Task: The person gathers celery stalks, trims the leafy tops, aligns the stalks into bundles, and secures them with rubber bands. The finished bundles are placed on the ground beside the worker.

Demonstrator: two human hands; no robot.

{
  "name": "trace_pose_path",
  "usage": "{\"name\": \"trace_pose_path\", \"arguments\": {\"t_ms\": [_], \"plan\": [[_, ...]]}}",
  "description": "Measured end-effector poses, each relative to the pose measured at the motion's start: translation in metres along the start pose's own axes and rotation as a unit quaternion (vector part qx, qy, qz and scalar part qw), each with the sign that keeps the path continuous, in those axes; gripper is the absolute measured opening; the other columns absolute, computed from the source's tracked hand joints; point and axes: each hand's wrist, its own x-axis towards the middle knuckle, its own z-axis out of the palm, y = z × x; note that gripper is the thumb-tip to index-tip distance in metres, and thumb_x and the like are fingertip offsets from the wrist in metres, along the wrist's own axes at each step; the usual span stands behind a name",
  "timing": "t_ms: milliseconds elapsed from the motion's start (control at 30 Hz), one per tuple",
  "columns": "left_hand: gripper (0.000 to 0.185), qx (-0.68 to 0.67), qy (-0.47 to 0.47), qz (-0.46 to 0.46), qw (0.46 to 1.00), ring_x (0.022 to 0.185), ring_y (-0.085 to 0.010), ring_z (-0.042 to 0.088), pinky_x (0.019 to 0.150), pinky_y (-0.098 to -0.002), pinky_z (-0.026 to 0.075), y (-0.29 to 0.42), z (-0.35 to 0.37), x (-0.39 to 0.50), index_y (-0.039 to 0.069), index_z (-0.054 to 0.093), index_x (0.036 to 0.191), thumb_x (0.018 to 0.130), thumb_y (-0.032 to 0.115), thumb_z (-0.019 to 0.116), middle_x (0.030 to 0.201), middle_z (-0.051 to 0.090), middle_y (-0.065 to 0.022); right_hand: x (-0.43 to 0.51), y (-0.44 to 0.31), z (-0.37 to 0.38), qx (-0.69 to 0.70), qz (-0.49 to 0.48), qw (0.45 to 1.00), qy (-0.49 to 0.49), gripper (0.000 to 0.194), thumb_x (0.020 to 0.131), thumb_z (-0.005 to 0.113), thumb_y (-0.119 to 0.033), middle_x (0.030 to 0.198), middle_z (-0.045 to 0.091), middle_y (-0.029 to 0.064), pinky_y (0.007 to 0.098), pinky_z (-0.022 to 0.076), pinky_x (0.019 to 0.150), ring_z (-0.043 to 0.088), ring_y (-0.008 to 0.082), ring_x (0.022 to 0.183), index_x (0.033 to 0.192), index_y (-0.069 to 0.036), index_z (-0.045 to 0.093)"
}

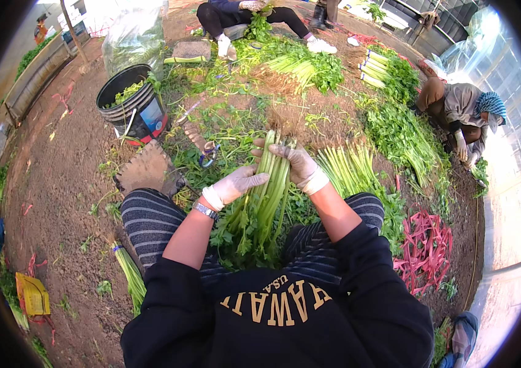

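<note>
A bunch of leafy celery is held upside down between my knees, its brown roots pointing away from me and its leaves towards my lap. My right hand, in a pale glove, grips the stalks just below the roots, with its thumb across the front. Lower down, my gloved left hand holds the bunch from the left side; its thumb lies on the stalks and its other fingers are hidden behind them. More celery stalks lie in a pile beside my right knee.
A black bucket with greens stands ahead left, near a blue tape roll. A tangle of pink ties lies right. One person crouches at right; another sits ahead. A taped bunch lies left.
</note>
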Motion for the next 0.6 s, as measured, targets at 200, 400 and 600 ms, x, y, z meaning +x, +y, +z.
{"name": "trace_pose_path", "arguments": {"t_ms": [200, 400, 600], "plan": [[0.043, 0.034, 0.186, 0.048, 0.981, 0.095, -0.0144, 0.058, 0.087, -0.0284, 0.047, -0.004, 0.000, -0.009, 0.000, 0.056, 0.121, 0.089, 0.027, 0.066, 0.106, 0.062, -0.0058, 0.010, -0.005, -0.034, -0.033, -0.026, 0.994, 0.100, 0.026, 0.085, 0.064, -0.011, 0.095, 0.066, 0.0130, 0.0411, 0.0554, 0.081, 0.066, 0.0263, 0.088, 0.108, 0.001, 0.059], [0.010, 0.178, 0.225, 0.035, 0.957, 0.074, -0.0108, 0.061, 0.070, -0.0263, 0.050, -0.019, 0.003, -0.013, 0.003, 0.057, 0.095, 0.088, 0.009, 0.060, 0.083, 0.061, -0.0018, 0.013, -0.013, -0.042, -0.016, -0.073, 0.990, 0.124, 0.026, 0.083, 0.064, -0.010, 0.094, 0.066, 0.0132, 0.0422, 0.0554, 0.080, 0.066, 0.0274, 0.087, 0.106, 0.001, 0.060], [0.026, 0.244, 0.217, 0.051, 0.944, 0.077, -0.0152, 0.063, 0.071, -0.0296, 0.051, -0.003, 0.013, -0.010, 0.001, 0.056, 0.102, 0.085, 0.017, 0.068, 0.091, 0.062, -0.0074, 0.009, -0.019, -0.040, 0.005, -0.063, 0.989, 0.136, 0.026, 0.083, 0.065, -0.011, 0.093, 0.066, 0.0129, 0.0425, 0.0551, 0.080, 0.066, 0.0281, 0.087, 0.105, 0.001, 0.060]]}}
